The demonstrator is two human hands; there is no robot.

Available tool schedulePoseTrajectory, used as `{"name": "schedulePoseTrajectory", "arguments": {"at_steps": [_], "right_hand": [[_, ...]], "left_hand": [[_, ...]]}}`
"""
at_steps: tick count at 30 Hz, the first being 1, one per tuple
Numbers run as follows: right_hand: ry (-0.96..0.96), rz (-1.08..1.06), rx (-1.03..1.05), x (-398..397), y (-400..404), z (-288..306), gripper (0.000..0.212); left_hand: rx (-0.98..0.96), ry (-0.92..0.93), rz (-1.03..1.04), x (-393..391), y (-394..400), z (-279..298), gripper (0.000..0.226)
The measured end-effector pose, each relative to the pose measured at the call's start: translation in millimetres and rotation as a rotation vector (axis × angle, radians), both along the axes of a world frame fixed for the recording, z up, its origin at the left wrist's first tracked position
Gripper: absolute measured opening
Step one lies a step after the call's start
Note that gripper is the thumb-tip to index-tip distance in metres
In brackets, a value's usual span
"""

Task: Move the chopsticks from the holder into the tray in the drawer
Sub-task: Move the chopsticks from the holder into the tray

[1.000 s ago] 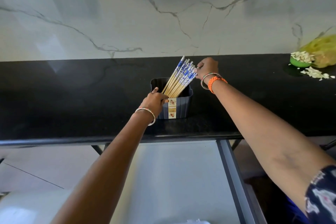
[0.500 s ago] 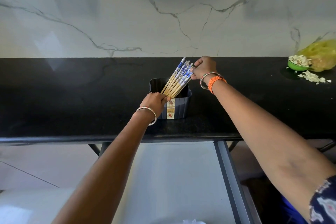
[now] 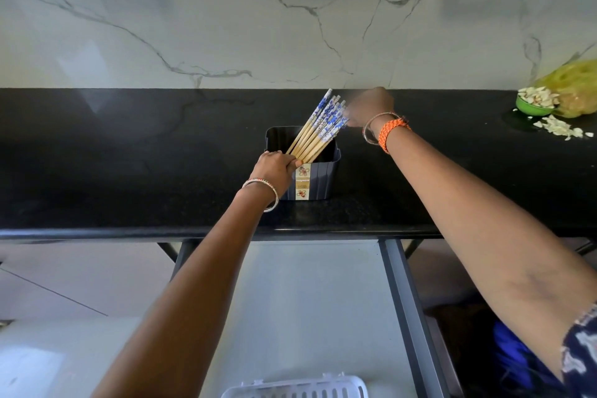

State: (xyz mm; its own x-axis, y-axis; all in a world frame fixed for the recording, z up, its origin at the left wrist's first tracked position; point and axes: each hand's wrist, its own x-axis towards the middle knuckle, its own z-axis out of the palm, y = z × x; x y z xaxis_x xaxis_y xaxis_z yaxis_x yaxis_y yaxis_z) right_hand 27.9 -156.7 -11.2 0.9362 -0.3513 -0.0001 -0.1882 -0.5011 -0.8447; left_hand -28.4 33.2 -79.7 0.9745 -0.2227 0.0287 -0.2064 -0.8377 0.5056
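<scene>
A bundle of bamboo chopsticks (image 3: 318, 128) with blue-and-white tops leans to the right out of a dark square holder (image 3: 319, 181) on the black counter. My left hand (image 3: 274, 170) grips the holder's near-left rim. My right hand (image 3: 370, 107), blurred by motion, has its fingertips pinched at the chopsticks' upper ends. At the bottom edge, the rim of a white slotted tray (image 3: 290, 389) shows inside the open drawer (image 3: 323, 300); most of the tray is out of frame.
The black counter (image 3: 129, 171) runs the full width below a marble wall. A green bowl of pale peels (image 3: 534, 103) and a yellow bag (image 3: 575, 90) sit far right. The drawer's grey side rail (image 3: 407, 317) runs along its right.
The view has tilted down, so the white tray shows more. My right hand has shifted slightly at the chopstick tops and is now blurred. My left hand stays on the holder.
</scene>
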Motion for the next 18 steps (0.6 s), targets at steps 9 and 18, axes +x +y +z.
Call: {"name": "schedulePoseTrajectory", "arguments": {"at_steps": [9, 18], "right_hand": [[-0.16, 0.027, 0.081, -43, -13, 22, 0.008], [-0.531, -0.078, 0.024, -137, -24, 70, 0.011]], "left_hand": [[-0.215, -0.023, 0.002, -17, 2, 35, 0.045], [-0.228, -0.08, -0.104, -63, -40, 68, 0.062]]}}
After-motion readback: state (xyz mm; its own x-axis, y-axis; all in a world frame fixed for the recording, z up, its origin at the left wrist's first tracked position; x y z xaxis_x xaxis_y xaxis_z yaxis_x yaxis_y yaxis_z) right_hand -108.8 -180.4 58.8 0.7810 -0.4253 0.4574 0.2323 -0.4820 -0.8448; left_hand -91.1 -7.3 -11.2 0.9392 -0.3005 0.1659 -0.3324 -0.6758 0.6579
